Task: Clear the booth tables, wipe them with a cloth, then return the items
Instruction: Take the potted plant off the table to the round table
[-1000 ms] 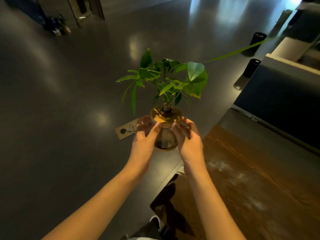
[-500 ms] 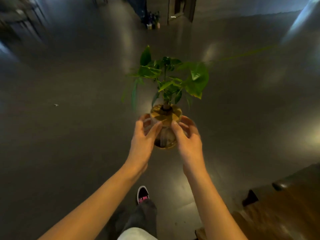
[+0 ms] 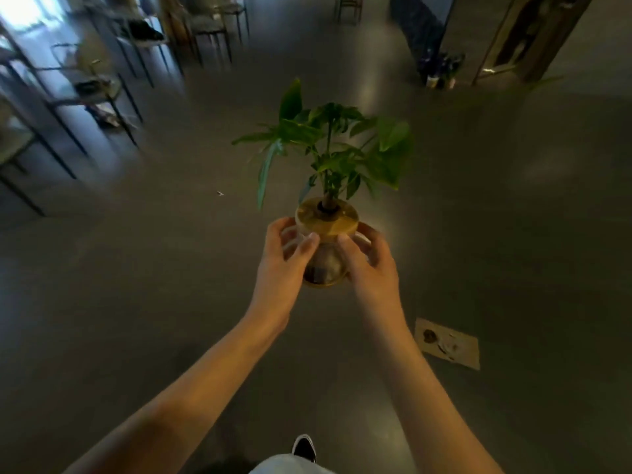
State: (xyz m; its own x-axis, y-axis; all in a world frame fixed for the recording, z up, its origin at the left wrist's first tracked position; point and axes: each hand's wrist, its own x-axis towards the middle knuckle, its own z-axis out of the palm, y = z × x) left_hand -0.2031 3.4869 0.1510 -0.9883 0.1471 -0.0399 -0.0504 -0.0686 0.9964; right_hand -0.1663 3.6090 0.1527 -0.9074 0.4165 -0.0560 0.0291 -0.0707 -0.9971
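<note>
Both hands' grip on plant vase point(image 3: 324, 265) | card point(image 3: 447, 343) on floor point(image 3: 136, 302)

1. You are standing in what looks like a café or restaurant dining room: a wide, glossy grey floor point(image 3: 136, 302) stretches all around you.
2. Rows of thin-legged chairs point(image 3: 102, 83) stand at upper left, blurred.
3. Small potted plants point(image 3: 441, 71) sit by a dark doorway point(image 3: 526, 35) at upper right.

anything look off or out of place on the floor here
One thing: a flat tan card with dark printed marks lies askew on the bare floor, right of the arms. The plant vase is upright between the left hand and right hand; no spill visible.
</note>
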